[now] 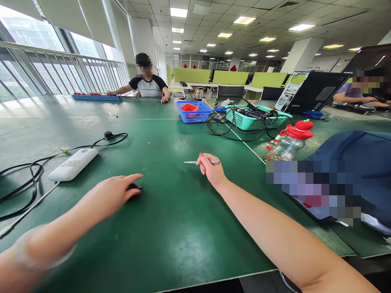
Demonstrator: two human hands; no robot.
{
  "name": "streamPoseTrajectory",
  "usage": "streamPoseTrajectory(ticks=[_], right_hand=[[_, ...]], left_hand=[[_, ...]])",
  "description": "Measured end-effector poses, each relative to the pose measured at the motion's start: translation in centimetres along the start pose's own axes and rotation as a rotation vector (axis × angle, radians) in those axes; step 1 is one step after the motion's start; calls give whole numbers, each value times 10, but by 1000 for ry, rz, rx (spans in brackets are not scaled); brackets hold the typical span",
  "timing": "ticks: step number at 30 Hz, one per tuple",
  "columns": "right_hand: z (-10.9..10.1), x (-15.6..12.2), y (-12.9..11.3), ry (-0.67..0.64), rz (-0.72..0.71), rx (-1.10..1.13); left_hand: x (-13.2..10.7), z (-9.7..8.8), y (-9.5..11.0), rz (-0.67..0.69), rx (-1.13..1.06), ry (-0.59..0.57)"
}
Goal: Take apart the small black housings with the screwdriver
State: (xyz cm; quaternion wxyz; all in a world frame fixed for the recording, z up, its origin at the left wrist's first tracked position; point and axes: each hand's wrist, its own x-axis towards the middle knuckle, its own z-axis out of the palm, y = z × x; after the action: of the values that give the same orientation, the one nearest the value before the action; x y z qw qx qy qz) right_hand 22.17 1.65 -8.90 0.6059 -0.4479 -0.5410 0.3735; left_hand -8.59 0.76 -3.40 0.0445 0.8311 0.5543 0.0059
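Note:
My right hand [210, 169] is raised over the green table mat [180, 219], its fingers closed round a small screwdriver [191, 162]. The thin metal shaft points left, and a clear handle end shows behind the fingers. Over on the left, my left hand [114, 193] is low above the mat, with thumb and fingers curved round a small black object [133, 187]. Most of that object is hidden by the hand, so its kind does not show.
A white power strip [73, 165] and black cable [36, 165] lie left. Further back are a blue basket [192, 117], a green basket [244, 123] with cables, and a red-lidded bottle [288, 142]. A dark blue bag [351, 150] sits right. Two people sit across the table.

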Motion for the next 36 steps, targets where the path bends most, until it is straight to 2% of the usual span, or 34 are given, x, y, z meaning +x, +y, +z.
streamPoseTrajectory(ticks=[3, 5, 7, 9, 14, 19, 22, 26, 31, 36], right_hand=[[2, -3, -2, -72, -74, -116], [3, -5, -5, -106, -154, -198], [2, -5, -8, -114, -249, -280], [2, -6, -12, -94, -321, -363], [3, -12, -19, -73, -419, -485], [8, -20, -23, -246, -561, -572], [9, -21, -23, -335, -590, -598], [9, -21, -23, -332, -615, -633], [12, -22, -22, -331, -740, -641], [15, -22, -21, -320, -735, -698]], left_hand=[[38, 9, 46, 157, -23, 92], [60, 17, 68, 215, -72, 144], [75, 25, 83, 223, -152, 155], [83, 34, 89, 233, -248, 161], [87, 50, 83, 230, -382, 172], [91, 51, 77, 249, -401, 125], [93, 50, 77, 272, -410, 120], [94, 51, 75, 286, -430, 122], [95, 53, 75, 279, -445, 127], [95, 53, 76, 262, -454, 142]])
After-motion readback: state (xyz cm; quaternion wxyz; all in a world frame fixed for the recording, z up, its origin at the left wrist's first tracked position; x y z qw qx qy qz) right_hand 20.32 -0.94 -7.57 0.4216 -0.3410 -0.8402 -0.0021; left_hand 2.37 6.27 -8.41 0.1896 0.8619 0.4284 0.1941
